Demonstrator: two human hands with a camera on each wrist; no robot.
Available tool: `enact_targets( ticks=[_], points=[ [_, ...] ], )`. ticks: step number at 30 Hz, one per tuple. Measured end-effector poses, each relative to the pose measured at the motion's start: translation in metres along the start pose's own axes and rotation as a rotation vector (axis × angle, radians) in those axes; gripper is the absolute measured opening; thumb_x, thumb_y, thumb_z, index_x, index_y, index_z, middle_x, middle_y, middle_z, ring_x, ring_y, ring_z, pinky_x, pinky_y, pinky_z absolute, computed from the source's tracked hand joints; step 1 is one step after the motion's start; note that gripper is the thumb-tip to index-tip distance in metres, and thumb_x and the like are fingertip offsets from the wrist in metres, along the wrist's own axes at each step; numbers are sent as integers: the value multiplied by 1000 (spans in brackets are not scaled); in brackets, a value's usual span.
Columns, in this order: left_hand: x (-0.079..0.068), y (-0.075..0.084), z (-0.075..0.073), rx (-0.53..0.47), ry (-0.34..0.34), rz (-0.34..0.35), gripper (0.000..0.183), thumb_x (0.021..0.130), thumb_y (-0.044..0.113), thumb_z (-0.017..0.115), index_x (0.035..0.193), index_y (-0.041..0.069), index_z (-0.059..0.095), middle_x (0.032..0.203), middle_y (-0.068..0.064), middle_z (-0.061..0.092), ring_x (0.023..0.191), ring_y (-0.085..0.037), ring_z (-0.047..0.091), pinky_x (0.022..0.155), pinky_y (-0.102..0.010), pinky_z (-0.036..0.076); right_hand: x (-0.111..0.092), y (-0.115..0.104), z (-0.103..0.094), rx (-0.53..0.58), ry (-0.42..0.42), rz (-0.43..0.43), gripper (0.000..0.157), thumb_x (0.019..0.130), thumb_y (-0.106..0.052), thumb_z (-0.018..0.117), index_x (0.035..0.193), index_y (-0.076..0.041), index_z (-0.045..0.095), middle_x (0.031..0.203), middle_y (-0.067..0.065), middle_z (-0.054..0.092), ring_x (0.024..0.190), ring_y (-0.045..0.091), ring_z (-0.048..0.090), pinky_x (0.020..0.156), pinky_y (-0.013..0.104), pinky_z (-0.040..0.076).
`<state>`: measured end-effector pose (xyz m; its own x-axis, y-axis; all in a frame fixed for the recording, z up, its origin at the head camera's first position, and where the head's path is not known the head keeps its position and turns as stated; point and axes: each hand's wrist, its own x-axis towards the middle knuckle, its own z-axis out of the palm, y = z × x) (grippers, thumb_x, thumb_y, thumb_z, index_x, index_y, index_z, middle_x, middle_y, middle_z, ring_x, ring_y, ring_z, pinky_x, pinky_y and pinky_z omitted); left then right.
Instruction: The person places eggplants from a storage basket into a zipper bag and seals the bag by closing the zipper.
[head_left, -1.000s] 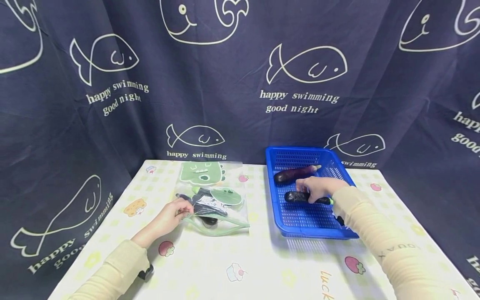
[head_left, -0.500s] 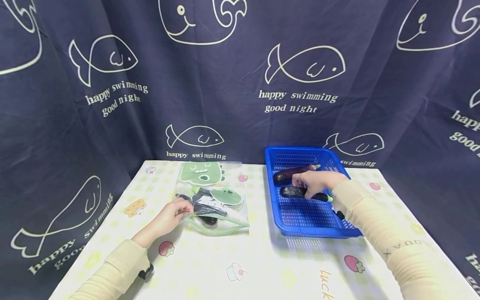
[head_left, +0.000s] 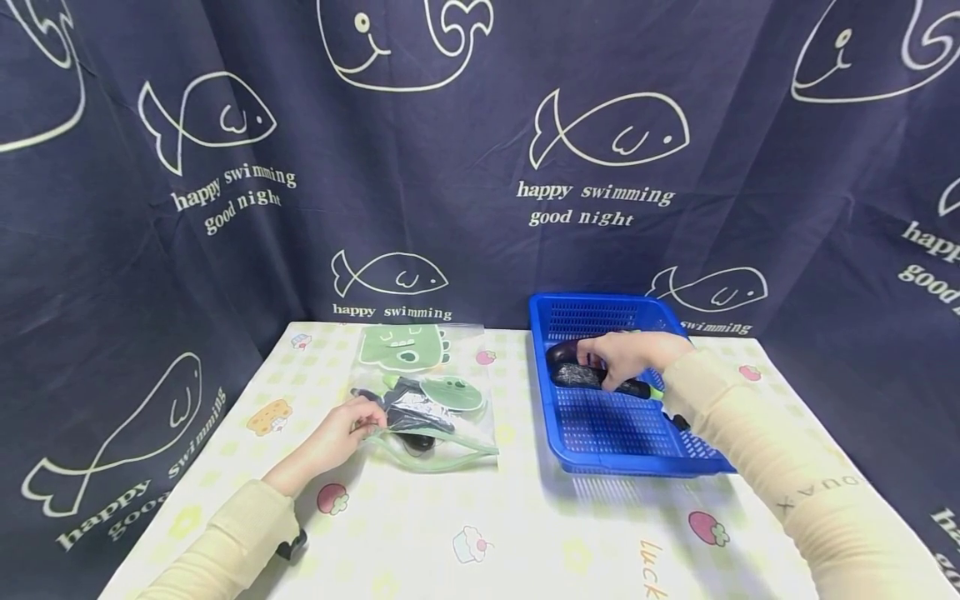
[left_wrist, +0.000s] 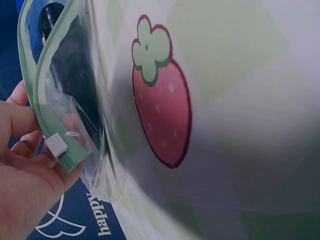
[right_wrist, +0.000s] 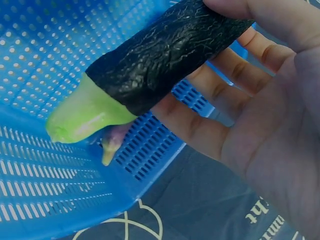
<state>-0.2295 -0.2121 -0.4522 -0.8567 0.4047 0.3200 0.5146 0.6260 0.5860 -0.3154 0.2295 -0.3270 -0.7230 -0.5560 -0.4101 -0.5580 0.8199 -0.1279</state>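
Observation:
My right hand point(head_left: 626, 358) grips a black, wrinkled-skinned eggplant point(head_left: 577, 377) with a bright green stem inside the blue basket point(head_left: 637, 463). In the right wrist view the thumb and fingers of that hand point(right_wrist: 235, 110) curl round the dark body. A purple eggplant point(head_left: 561, 353) lies just behind it, partly covered by the hand. On the left, my left hand point(head_left: 347, 427) pinches the mouth corner of a clear zip bag point(head_left: 468, 455) with green trim. Its white slider point(left_wrist: 57, 145) shows by the fingers. Dark eggplants point(head_left: 412, 408) lie inside the bag, whose mouth gapes toward me.
A patterned tablecloth point(head_left: 420, 533) covers the table under bag and basket. Behind its far edge hangs a dark blue curtain point(head_left: 480, 233) with white fish drawings. Between bag and basket runs a strip of tablecloth.
My right hand has moved the black eggplant back and left in the basket, up against the purple one. The basket's near right corner has shifted slightly right. My left hand stays on the bag.

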Motion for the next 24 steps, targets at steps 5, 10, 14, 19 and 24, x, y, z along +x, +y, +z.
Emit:
enact_targets(
  ticks=[5,10,14,19,24],
  points=[
    [0,-1,0,-6,3,8,28,72,-11,61,80,16,60,78,0,52,74,-12,48,66,-24,43,-2,-5,-6,25,-9,-25,43,69,-14,72,105,-17,48,96,3,55,82,17,52,71,31,47],
    [0,-2,1,-4,1,8,29,71,-11,61,79,17,59,77,2,51,73,-11,47,65,-24,43,-6,-12,-14,5,21,-79,44,68,-13,71,105,-15,48,94,2,55,85,17,52,72,31,46],
    [0,-2,0,-6,0,1,29,72,-11,61,79,17,60,77,2,51,73,-11,47,65,-25,43,-9,-20,-21,2,43,-112,44,66,-13,71,104,-14,48,93,1,56,85,17,52,75,32,46],
    [0,-2,0,-6,0,-2,29,72,-10,61,80,17,60,77,3,50,73,-11,47,65,-24,43,-11,-30,-26,-10,54,-129,43,66,-14,71,104,-14,50,93,1,57,85,15,52,77,32,46],
    [-1,-1,-1,-7,-2,-3,29,72,-10,61,79,18,59,77,3,50,73,-11,47,65,-25,43,-11,-38,-29,-13,52,-130,41,69,-15,70,105,-15,50,93,0,57,84,15,51,77,32,46]
  ],
)
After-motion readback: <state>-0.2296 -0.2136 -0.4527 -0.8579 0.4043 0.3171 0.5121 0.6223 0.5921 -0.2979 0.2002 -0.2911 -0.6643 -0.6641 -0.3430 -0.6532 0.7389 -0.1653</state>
